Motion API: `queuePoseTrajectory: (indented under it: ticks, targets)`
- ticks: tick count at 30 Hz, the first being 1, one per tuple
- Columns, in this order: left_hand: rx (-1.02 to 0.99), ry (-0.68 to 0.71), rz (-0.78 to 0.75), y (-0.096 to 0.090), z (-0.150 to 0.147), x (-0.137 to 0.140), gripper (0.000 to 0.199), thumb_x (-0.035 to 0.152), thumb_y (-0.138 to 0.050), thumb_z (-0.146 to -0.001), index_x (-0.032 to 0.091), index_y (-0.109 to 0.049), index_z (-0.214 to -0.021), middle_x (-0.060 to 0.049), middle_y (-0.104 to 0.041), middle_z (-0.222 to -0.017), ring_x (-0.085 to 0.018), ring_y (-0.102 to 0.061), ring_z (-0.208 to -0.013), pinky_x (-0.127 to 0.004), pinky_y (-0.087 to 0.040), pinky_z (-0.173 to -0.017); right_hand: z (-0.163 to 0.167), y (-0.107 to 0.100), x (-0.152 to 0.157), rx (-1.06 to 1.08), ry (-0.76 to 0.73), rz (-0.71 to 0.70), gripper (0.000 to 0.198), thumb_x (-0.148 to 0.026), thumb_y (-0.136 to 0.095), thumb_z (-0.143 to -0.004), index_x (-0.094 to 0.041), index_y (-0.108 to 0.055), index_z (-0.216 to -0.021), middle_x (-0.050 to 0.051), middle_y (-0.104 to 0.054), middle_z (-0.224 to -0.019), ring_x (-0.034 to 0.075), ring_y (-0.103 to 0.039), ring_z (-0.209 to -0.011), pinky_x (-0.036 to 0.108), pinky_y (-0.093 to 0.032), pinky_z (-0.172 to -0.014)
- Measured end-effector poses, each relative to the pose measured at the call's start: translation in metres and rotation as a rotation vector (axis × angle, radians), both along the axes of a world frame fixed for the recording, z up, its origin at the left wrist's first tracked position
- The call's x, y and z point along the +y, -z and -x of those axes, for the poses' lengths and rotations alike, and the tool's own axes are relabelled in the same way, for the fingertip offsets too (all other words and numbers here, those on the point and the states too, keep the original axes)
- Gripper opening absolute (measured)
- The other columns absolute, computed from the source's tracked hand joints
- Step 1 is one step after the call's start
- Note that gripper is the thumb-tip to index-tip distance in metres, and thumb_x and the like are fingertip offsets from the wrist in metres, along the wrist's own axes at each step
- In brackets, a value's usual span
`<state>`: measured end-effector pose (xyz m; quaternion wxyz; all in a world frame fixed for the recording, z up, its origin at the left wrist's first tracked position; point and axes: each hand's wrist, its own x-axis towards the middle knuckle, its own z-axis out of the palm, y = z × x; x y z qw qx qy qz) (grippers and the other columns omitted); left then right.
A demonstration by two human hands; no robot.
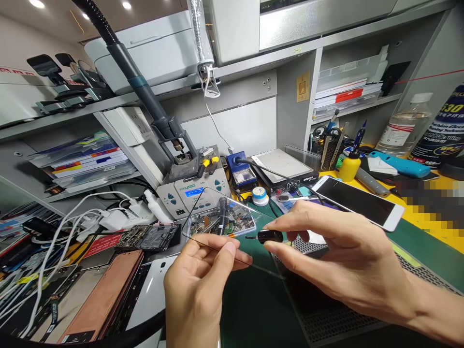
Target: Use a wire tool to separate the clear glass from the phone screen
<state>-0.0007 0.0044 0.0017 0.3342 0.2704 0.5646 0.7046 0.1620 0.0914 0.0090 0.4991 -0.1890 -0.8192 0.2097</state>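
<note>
Near six o'clock, the left hand [203,275] is bare, with slim fingers and a rounded thumb tip. Toward four o'clock, the right hand [337,246] is bare as well, its fingers long; a narrow, smooth wrist [406,290] joins it to an uncovered forearm [440,309].

A dark plate [326,309] with perforated edges lies on green matting [248,309]

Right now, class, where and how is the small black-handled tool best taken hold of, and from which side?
Probably by its thick black handle, pinched above and below from the right, as the right hand does. The thin tip points left, toward the left hand, so coming from the handle end keeps the grip off it.
</note>
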Motion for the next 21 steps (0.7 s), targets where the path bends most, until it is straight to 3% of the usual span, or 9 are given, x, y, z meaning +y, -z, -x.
queuePoseTrajectory:
  ticks: [21]
  targets:
    - [-0.024, -0.032, -0.025, -0.0009, 0.0021, 0.0011, 0.016, 0.023, -0.082, -0.072, 0.016, -0.068, -0.076, -0.002, -0.075, -0.072, -0.018, -0.074, -0.065, -0.029, -0.064, -0.067, -0.0021, -0.0010, -0.0002, -0.027, -0.011, -0.012, 0.012, -0.010, -0.077, -0.083, -0.017, -0.076, -0.093, 0.000, -0.072, -0.074, 0.009, -0.061, -0.065, 0.019, -0.051, -0.062]
